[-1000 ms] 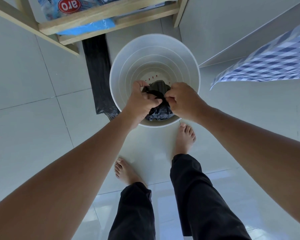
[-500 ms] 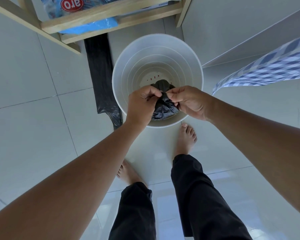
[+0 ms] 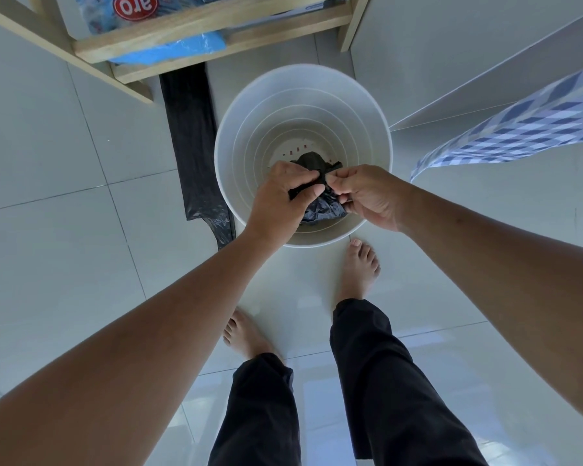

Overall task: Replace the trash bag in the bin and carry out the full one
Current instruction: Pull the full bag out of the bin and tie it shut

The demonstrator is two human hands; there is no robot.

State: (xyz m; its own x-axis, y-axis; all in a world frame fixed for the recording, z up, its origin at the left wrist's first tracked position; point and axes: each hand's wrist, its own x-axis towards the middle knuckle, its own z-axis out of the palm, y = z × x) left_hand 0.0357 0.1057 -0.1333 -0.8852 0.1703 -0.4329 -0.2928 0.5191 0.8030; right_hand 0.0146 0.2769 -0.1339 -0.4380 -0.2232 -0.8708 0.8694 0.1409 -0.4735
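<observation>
- Left hand (image 3: 283, 200): over the near side of the white bin (image 3: 246, 129), fingers curled shut, thumb pressed against forefinger, pinching the upper edge of a bunched black trash bag (image 3: 322, 208).
- Right hand (image 3: 367, 196): just beside the left, palm turned partly up, thumb and forefinger nipped together on the same bag edge; remaining fingers loosely curled beneath, touching the plastic.
- The two pinch points sit almost against each other, with a short strip of black film between them.
- Bag: crumpled, glossy, not spread out; most of it hangs below the hands inside the bin mouth, a rounded fold showing beyond the knuckles.
- Bin: round, upright on the tiled floor (image 3: 48, 264), inner wall bare and ringed, small red marks on its bottom.
- Second black bag (image 3: 196, 156): long, flat, lying on the floor along the bin's left side, one end under the wooden shelf (image 3: 196, 26).
- Shelf carries blue-and-clear plastic packaging (image 3: 138, 8) with a red oval label.
- Checked blue cloth (image 3: 519, 132) at upper right.
- Bare feet just short of the bin; right foot (image 3: 359, 270) nearer it.
</observation>
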